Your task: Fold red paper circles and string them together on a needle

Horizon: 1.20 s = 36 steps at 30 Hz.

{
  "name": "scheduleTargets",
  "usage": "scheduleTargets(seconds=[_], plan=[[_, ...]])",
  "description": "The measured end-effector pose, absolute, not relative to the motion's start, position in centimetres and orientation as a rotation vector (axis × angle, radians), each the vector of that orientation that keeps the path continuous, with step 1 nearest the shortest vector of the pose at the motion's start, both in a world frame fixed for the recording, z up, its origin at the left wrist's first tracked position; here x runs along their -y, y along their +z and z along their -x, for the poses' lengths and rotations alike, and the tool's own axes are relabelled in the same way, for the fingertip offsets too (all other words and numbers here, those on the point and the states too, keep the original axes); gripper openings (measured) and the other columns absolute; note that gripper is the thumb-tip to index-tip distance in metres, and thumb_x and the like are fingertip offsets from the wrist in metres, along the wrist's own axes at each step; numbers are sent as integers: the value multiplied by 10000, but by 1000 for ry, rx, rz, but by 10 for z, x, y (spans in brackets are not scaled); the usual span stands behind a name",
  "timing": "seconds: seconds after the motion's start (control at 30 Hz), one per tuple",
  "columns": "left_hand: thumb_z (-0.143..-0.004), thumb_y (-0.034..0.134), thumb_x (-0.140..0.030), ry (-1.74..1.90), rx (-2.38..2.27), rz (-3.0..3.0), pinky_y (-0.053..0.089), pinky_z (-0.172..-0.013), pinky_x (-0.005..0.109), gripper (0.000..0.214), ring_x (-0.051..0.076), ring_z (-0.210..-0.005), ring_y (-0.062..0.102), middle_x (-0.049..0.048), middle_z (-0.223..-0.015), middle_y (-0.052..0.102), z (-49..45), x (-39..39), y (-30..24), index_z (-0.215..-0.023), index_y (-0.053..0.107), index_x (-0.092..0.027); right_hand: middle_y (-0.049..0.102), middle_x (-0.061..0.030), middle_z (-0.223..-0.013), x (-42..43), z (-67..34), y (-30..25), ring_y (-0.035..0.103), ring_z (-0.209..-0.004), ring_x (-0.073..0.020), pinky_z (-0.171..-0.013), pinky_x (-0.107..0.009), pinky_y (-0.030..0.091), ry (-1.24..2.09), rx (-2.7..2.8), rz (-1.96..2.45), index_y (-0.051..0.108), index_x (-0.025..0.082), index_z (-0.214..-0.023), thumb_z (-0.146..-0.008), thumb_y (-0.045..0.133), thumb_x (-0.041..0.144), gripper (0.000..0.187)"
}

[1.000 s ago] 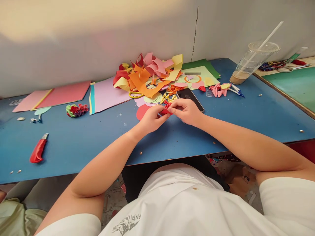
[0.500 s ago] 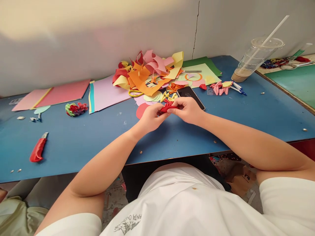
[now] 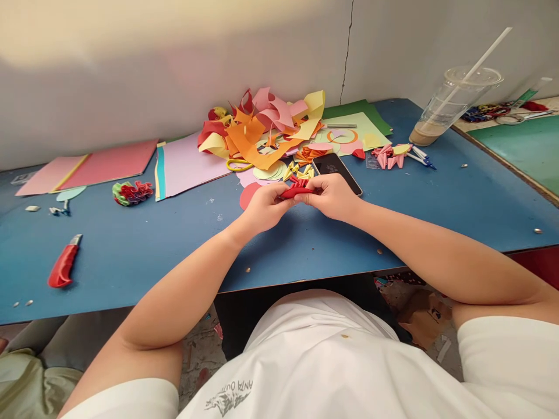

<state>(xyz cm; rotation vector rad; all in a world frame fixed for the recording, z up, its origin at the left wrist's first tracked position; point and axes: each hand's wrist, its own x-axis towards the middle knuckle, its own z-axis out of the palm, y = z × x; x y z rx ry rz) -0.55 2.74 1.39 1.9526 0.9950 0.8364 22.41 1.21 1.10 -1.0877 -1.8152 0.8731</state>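
Note:
Both hands meet over the blue table (image 3: pixel 131 250) and pinch a small folded red paper piece (image 3: pixel 295 191). My left hand (image 3: pixel 263 208) grips its left end with closed fingers. My right hand (image 3: pixel 332 195) holds its right end, fingers curled. Just behind the hands lie small folded yellow paper pieces (image 3: pixel 299 171), a red paper circle (image 3: pixel 247 195) and a black phone (image 3: pixel 336 168).
A heap of cut coloured paper scraps (image 3: pixel 262 131) lies at the wall, with coloured sheets (image 3: pixel 117 163) to the left. A red utility knife (image 3: pixel 63 267) and a pleated paper flower (image 3: pixel 130 192) sit at left. A plastic cup with a straw (image 3: pixel 449 105) stands at right.
The red piece has flattened a little between the fingers and both hands have shifted slightly left. The view has tilted a bit; nothing else on the table moved.

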Motion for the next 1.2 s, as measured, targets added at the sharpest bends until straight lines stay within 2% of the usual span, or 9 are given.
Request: scheduleTargets(seconds=[0.2,0.27,0.37,0.47,0.57,0.77,0.9,1.07,1.2], plan=[[-900,852,-518,837,-1019,-1905,401,-673,335,355,150,-728,473,-8,-781,575,6,-28,13,-826,684,-213,559,-5,-640,-14,-226,12,470,-708,-178,-688,-370,373,901,1801,1089,644,222,-680,-881,851,902,739],[-895,873,-541,816,-1046,-1878,391,-654,328,392,143,-710,461,-14,-770,564,6,-29,13,-818,667,-216,561,-6,-661,-17,-228,10,460,-708,-176,-697,-373,364,825,1846,1042,659,219,-703,-948,827,811,663],[-871,893,-528,824,-1074,-1849,376,-628,316,386,133,-681,456,-18,-743,567,6,-30,12,-804,679,-214,617,-16,-694,-18,-229,9,492,-706,-179,-709,-376,379,742,1905,983,702,217,-742,-982,811,562,434],[-811,939,-480,873,-1076,-1728,425,-630,294,352,132,-683,551,-9,-767,677,3,-28,13,-880,720,-214,651,-15,-666,-17,-229,8,542,-705,-190,-714,-378,416,759,1900,1023,720,221,-732,-971,831,465,359],[-754,989,-397,981,-1103,-1571,513,-686,271,432,141,-742,704,-13,-854,803,0,-24,14,-991,664,-240,678,-15,-681,-16,-229,8,559,-697,-189,-711,-375,427,758,1870,1065,741,219,-752,-988,832,442,338],[-746,1007,-292,1075,-1113,-1416,629,-815,290,523,174,-889,855,-8,-959,868,-3,-19,15,-1025,566,-261,640,-14,-704,-17,-228,7,532,-723,-195,-739,-375,412,677,1884,1059,662,232,-756,-1023,781,415,345],[-711,1043,-330,1091,-1050,-1401,640,-812,294,620,170,-880,842,8,-1015,888,-3,-19,15,-1143,605,-261,642,-17,-713,-15,-227,9,549,-738,-199,-747,-378,418,688,1902,1010,687,229,-775,-1011,767,475,350],[-697,1051,-374,1042,-976,-1496,664,-890,322,475,183,-936,825,61,-1039,890,-5,-18,16,-1033,764,-200,648,-19,-715,-14,-227,9,557,-750,-204,-755,-377,439,701,1910,986,688,230,-778,-1018,768,467,346],[-678,1041,-407,1048,-1011,-1497,596,-780,297,423,157,-833,727,37,-929,841,-5,-18,17,-943,791,-193,636,-14,-712,-14,-226,9,547,-746,-202,-755,-380,442,738,1887,950,698,230,-780,-1007,774,457,330]])
